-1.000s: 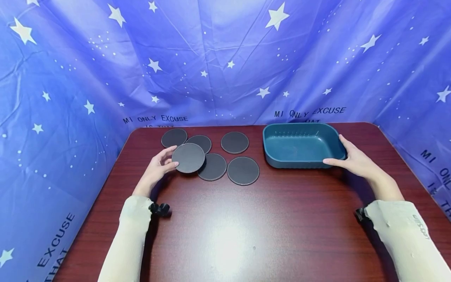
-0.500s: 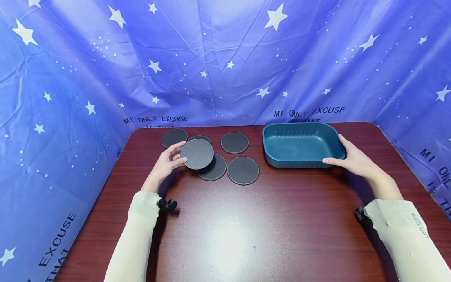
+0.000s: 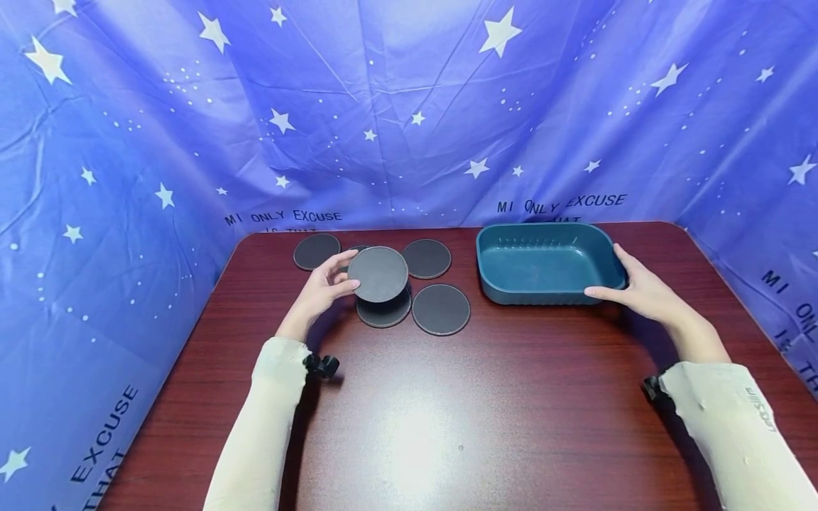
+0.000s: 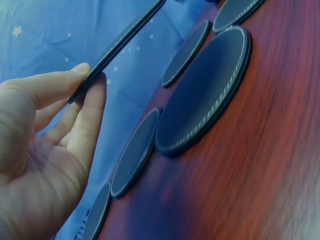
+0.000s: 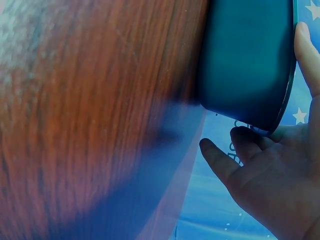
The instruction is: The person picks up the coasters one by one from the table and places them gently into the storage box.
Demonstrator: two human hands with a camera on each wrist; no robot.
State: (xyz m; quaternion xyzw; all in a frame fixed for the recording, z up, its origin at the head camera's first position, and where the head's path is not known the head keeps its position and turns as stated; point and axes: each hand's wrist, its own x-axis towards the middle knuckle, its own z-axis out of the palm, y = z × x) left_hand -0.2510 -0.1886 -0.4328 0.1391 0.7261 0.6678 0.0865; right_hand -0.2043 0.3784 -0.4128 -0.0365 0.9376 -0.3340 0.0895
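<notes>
My left hand [image 3: 317, 296] pinches a round black coaster [image 3: 378, 274] by its edge, thumb on top and fingers beneath. The left wrist view shows this held coaster [image 4: 120, 47] tilted and raised above the table. Under it in the head view lies a second coaster [image 3: 383, 312], partly hidden, and another coaster [image 3: 362, 249] is mostly covered. At the right, my right hand [image 3: 653, 291] holds the near right corner of a teal rectangular basin [image 3: 488, 284], thumb at the front and fingers along the side. The basin's inside shows no objects.
More coasters lie flat on the reddish-brown table [image 3: 511, 397]: a back-left coaster [image 3: 317, 252], a back coaster [image 3: 426, 258] and a front coaster [image 3: 441, 309]. A blue star-printed curtain [image 3: 396, 156] rises behind and beside the table.
My left hand has carried the pinched coaster rightward and slightly farther back, over the coasters on the table. My right hand and the basin have stayed in place.
</notes>
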